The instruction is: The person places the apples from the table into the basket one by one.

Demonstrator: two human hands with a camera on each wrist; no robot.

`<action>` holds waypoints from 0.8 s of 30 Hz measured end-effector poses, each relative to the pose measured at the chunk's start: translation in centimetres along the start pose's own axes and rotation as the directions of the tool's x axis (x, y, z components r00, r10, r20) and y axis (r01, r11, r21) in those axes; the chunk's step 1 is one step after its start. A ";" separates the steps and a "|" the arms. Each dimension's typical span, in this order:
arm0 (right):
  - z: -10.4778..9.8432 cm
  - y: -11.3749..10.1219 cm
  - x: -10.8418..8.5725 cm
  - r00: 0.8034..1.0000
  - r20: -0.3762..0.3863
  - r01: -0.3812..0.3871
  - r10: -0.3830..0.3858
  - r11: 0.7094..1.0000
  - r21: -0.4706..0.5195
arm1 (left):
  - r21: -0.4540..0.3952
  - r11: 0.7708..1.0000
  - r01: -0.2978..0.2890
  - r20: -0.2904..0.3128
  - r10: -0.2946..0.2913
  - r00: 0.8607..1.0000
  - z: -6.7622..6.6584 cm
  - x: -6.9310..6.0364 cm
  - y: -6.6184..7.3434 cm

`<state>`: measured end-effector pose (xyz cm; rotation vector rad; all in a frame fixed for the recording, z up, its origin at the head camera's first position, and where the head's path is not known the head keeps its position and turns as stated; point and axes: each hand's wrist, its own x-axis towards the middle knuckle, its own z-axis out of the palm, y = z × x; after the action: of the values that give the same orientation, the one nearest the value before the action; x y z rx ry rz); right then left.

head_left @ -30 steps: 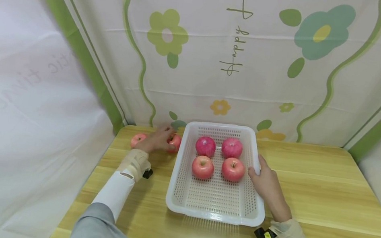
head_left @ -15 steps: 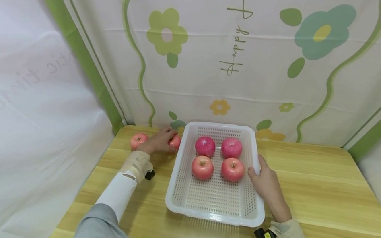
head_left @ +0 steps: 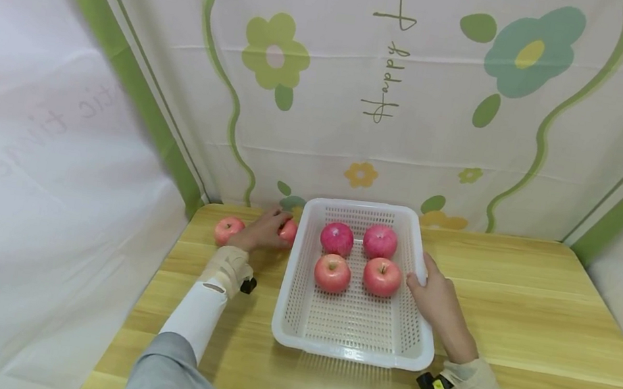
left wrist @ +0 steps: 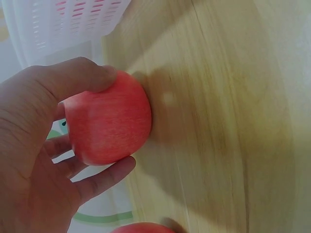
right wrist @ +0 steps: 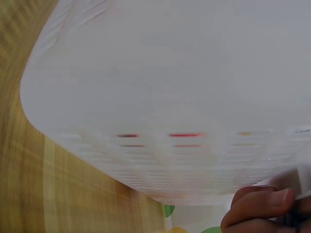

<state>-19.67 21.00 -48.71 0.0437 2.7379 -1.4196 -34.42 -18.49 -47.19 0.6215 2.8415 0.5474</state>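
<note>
My left hand (head_left: 266,230) holds a red apple (left wrist: 114,121) on the table, left of the basket. In the left wrist view the thumb lies along one side of that apple and the fingers curl round the other. Another apple (head_left: 228,231) sits beside the wrist, partly behind the hand. My right hand (head_left: 440,302) grips the right rim of a white perforated plastic basket (head_left: 347,354). Inside it, toward the back, lie two darker pink-red apples (head_left: 337,239) and two lighter red apples (head_left: 382,277). In the right wrist view the basket's wall hides most of the scene.
A wooden table (head_left: 537,332) carries everything. Behind it hangs a white curtain (head_left: 321,123) printed with flowers, close to the table's back edge. More white fabric (head_left: 38,183) with green borders closes off both sides.
My left hand has closed round the apple near the basket, its fingers coming down and slightly right. The right hand and the basket have stayed in place.
</note>
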 end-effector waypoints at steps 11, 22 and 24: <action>0.0 0.1 0.0 1.000 0.002 0.005 -0.005 1.000 0.005 | -0.004 1.000 0.010 -0.009 -0.010 1.000 -0.1 -0.2 0.4; 0.0 0.1 0.0 1.000 0.000 -0.002 0.002 1.000 -0.002 | -0.017 1.000 0.003 -0.022 -0.003 1.000 0.0 -0.2 0.5; 0.0 0.1 0.0 1.000 -0.002 -0.002 0.002 1.000 -0.003 | -0.018 1.000 0.001 -0.020 -0.002 1.000 0.0 -0.2 0.5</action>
<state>-19.71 21.05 -48.77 0.0475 2.7412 -1.4162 -34.08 -18.18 -46.97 0.6139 2.8527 0.5816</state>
